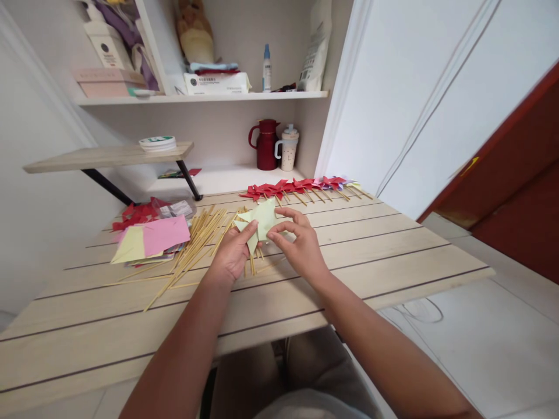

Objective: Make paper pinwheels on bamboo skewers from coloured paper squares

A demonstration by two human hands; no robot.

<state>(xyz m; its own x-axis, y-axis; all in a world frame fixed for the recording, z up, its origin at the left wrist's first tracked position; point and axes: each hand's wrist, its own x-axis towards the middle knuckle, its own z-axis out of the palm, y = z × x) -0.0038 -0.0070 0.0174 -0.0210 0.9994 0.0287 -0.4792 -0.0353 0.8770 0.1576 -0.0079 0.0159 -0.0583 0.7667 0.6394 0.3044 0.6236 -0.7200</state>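
Above the table, my left hand (pixel 236 253) grips a pale green sheet of paper (pixel 265 220) with cut, pointed flaps, the thumb pressed on its face. My right hand (pixel 301 241) pinches the right side of the same paper between thumb and fingers. Thin wooden sticks (pixel 198 235) lie in a loose pile left of my hands, and a few more show beneath them. Beyond the hands is a row of red paper pinwheels (pixel 279 189) on sticks, with purple and yellow ones at its right end.
Pink and yellow paper sheets (pixel 166 235) lie at the left, by red paper pieces (pixel 137 214) and a clear plastic box (pixel 177 208). A small raised shelf (pixel 109 157) stands behind them. A red jug (pixel 266 145) and a cup (pixel 289 150) stand at the back.
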